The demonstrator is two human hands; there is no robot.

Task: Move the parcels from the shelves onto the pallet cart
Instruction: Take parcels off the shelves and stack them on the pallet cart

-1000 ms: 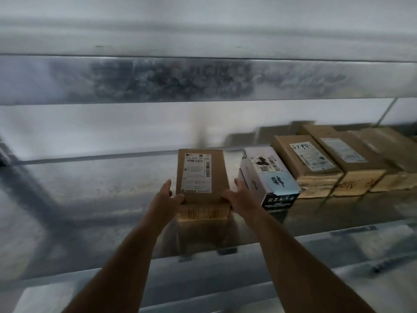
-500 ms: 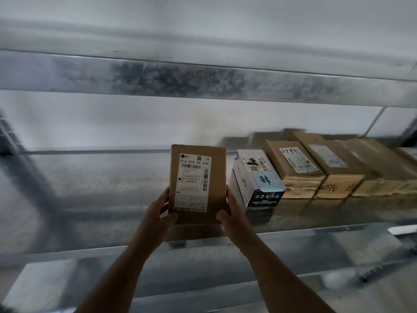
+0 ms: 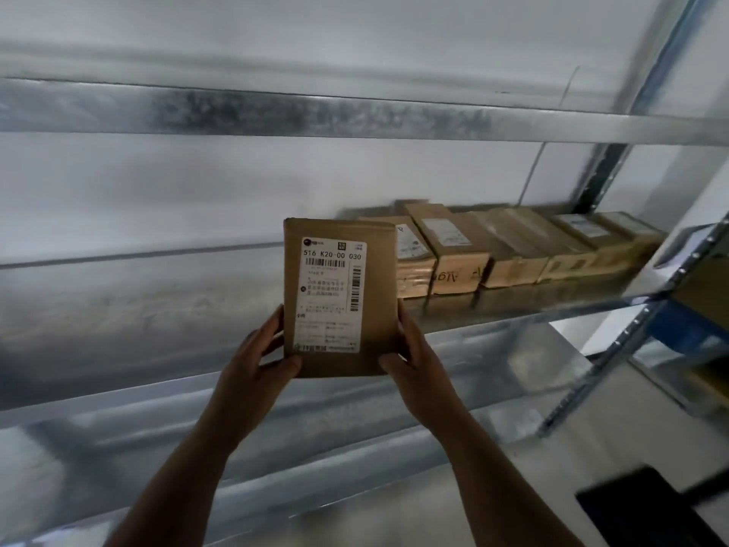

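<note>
Galvanized metal shelf (image 3: 513, 309) carrying a row of brown cardboard parcels (image 3: 513, 254), set side by side, touching, up and to the right of both hands; several bear white labels, one has handwriting on its front. A steel crossbeam (image 3: 355, 116) runs above the hands, a perforated upright (image 3: 615, 163) stands at the row's far right. A dark object, blurred, sits at lower right. Held parcel (image 3: 339, 298): flat brown box, upright, label facing the camera, raised clear of the shelf and partly hiding the nearest parcel of the row. Left hand (image 3: 252, 369) grips its lower left edge, thumb on the front face; right hand (image 3: 414, 361) grips the lower right edge likewise.
</note>
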